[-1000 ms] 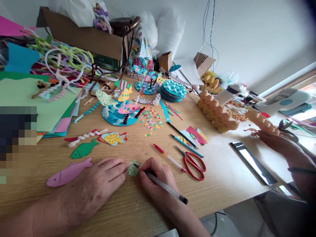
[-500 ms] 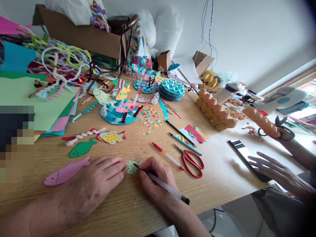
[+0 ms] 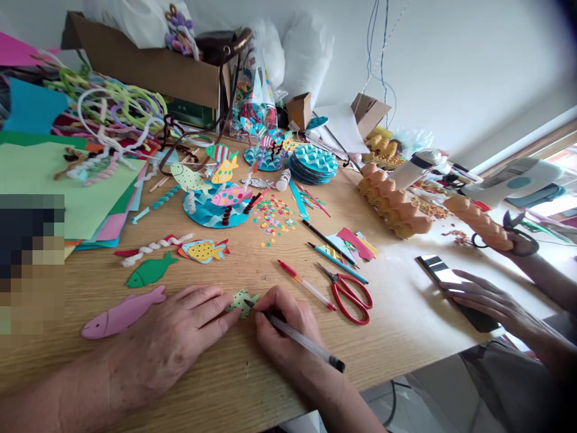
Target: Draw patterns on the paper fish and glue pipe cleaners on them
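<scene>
My left hand (image 3: 180, 337) lies flat on the wooden table (image 3: 252, 385), fingers stretched out, fingertips pressing on a small spotted green paper fish (image 3: 241, 300). My right hand (image 3: 283, 337) is closed on a clear pen (image 3: 300, 340), whose tip touches that green fish. A pink paper fish (image 3: 121, 313) lies just left of my left hand, a dark green paper fish (image 3: 151, 270) above it.
Red scissors (image 3: 349, 293) and a red pen (image 3: 306, 285) lie right of my hands. Another person's hand (image 3: 484, 297) rests on a phone (image 3: 435, 267) at the right. Coloured paper sheets (image 3: 67, 192), pipe cleaners, a cardboard box (image 3: 144, 63) and paper fish displays (image 3: 216, 204) fill the back.
My left fingers slid slightly right onto the green fish. The other person's hand moved from the orange egg carton pieces down onto the phone.
</scene>
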Demonstrator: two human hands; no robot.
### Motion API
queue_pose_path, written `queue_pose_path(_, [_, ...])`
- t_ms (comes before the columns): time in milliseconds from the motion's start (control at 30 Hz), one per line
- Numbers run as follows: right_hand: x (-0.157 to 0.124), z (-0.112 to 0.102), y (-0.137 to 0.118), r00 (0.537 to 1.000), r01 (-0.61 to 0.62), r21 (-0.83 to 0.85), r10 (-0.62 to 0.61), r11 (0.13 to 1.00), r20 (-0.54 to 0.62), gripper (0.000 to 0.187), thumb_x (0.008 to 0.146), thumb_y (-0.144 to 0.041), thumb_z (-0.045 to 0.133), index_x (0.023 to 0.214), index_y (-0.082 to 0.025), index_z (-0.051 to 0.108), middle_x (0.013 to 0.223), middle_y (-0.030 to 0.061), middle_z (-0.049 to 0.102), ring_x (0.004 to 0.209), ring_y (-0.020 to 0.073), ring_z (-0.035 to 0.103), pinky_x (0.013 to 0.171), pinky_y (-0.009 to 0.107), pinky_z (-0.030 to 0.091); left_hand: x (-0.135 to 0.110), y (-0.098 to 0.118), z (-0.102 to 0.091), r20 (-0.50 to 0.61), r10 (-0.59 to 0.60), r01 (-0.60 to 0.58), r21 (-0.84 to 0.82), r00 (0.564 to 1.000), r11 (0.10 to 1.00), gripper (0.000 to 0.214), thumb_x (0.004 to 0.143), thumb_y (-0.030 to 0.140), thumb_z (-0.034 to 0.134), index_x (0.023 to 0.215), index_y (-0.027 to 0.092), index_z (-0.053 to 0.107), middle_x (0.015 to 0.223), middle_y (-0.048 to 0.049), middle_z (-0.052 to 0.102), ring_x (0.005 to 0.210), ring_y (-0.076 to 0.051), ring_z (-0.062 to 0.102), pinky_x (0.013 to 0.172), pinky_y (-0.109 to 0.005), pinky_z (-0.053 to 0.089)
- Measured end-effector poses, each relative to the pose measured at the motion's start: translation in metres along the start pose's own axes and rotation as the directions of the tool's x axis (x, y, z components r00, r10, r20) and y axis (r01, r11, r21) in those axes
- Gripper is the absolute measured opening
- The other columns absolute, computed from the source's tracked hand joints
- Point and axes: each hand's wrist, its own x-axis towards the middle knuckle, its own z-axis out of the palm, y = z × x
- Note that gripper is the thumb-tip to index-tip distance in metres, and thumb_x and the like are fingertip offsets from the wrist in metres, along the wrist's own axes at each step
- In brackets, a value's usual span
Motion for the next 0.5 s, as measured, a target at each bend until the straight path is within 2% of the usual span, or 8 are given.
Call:
queue_pose_path(233, [0.0011, 0.0005, -0.0008, 1.000, 0.010, -0.002, -0.010, 1.000, 0.004, 0.010, 0.073, -0.014, 0.049, 0.072, -0.023, 0.054, 0.058, -0.0046, 0.056, 0.050, 0.0108, 0.050, 0.051, 0.020, 0.037, 0.0037, 0.0031, -0.0038, 0.035, 0.002, -0.003, 0.041, 0.999, 0.999, 0.057, 0.088, -0.002, 0.037, 0.133, 0.020, 0.064, 0.124, -0.0061, 0.071, 0.119, -0.021, 0.060, 0.103, -0.034, 0.052])
queue_pose_path(500, [-0.0005, -0.0003, 0.0004, 1.000, 0.002, -0.003, -0.002, 1.000, 0.012, 0.010, 0.074, -0.014, 0.049, 0.073, -0.023, 0.054, 0.059, -0.0048, 0.055, 0.050, 0.0106, 0.048, 0.050, 0.020, 0.036, 0.0084, 0.0044, -0.0046, -0.037, 0.033, -0.029, 0.110, 0.999, 0.993, 0.053, 0.087, -0.002, 0.035, 0.121, 0.018, 0.069, 0.114, -0.0052, 0.075, 0.107, -0.020, 0.064, 0.095, -0.030, 0.054])
